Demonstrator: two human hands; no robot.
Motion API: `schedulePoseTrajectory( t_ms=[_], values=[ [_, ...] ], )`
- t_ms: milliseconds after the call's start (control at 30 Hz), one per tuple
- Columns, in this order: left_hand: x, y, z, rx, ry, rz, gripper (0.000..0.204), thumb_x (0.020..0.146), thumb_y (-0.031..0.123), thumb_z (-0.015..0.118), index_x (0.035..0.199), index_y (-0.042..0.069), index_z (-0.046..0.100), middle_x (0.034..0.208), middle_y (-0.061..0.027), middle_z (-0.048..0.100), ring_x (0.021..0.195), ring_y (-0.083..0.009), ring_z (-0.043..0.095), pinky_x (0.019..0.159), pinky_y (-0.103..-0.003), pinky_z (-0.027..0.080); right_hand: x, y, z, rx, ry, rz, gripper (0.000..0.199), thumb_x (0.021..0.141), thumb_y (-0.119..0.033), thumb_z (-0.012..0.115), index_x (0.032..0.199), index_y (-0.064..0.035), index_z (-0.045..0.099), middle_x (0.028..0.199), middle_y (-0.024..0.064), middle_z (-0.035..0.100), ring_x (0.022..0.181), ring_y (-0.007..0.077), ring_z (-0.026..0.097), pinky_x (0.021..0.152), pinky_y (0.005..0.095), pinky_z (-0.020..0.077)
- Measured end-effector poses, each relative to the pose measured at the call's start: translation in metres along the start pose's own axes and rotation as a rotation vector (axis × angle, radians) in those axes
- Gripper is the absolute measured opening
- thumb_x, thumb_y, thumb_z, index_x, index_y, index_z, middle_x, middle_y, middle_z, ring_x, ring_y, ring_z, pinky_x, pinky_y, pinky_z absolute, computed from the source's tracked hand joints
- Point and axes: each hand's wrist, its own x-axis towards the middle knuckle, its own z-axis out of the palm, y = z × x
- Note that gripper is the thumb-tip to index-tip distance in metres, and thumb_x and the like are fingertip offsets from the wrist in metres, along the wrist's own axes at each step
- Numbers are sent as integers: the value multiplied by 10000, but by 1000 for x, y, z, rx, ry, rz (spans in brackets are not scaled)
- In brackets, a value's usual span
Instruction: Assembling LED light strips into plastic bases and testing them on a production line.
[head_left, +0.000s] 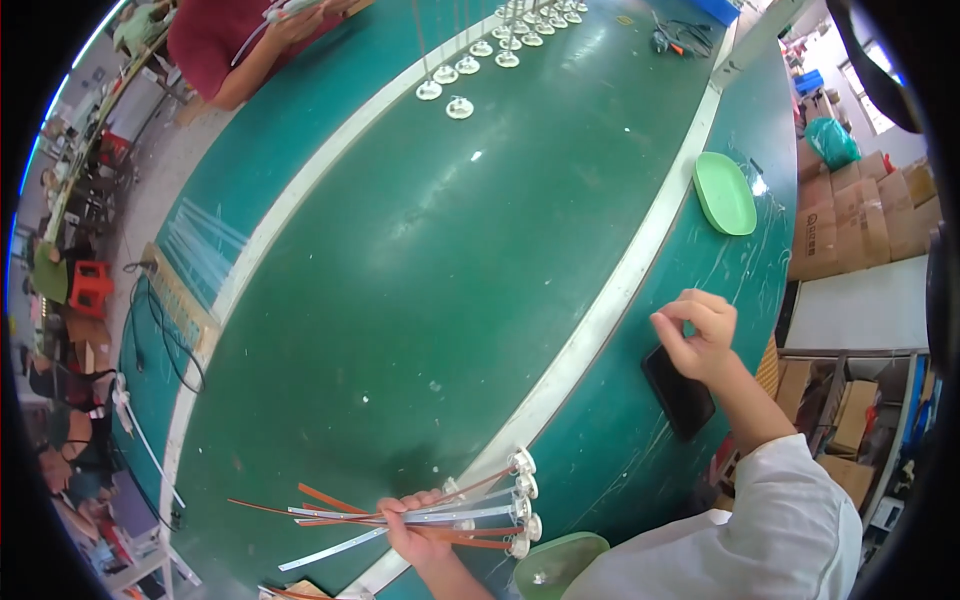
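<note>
My left hand [412,528], low in the middle, is closed round a bundle of thin strips [460,517], some white and some orange-brown. White round end pieces [523,507] cluster at the bundle's right end; its loose ends fan out to the left. Over the right part of the table, my right hand [700,330] is curled with thumb and forefinger together. Whatever its fingertips may pinch is too small to make out. A black phone [678,393] lies just below that hand, beside the wrist.
At the far side stand several white round bases [459,107] with thin upright strips. Green trays lie at right [725,194] and by my body [562,562]. Clear strips [200,245] and a cable [160,320] lie left. A co-worker in red [215,50] works across the green table [400,260].
</note>
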Motion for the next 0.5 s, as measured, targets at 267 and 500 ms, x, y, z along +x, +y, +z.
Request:
schedulePoseTrajectory(
  t_ms=[267, 500],
  values=[
    [3, 0, 5, 56, 21, 32, 238, 1052, 301, 424, 975, 95, 515, 864, -70, 652, 817, -240, 655, 860, -476, 526, -64, 92, -22, 40, 333, 146, 160, 825, 44, 626, 693, 7, 545, 590, 57, 475, 509, 121, 421, 486, 260, 294],
    [-8, 0, 7, 208, -90, 129, 119, 1021, 213, 502, 1011, 100, 539, 975, -76, 615, 944, -221, 588, 918, -420, 480, -76, 81, -19, 63, 319, -19, 219, 797, -33, 712, 638, -13, 563, 543, 66, 480, 454, 147, 438, 450, 284, 316]
  ],
)
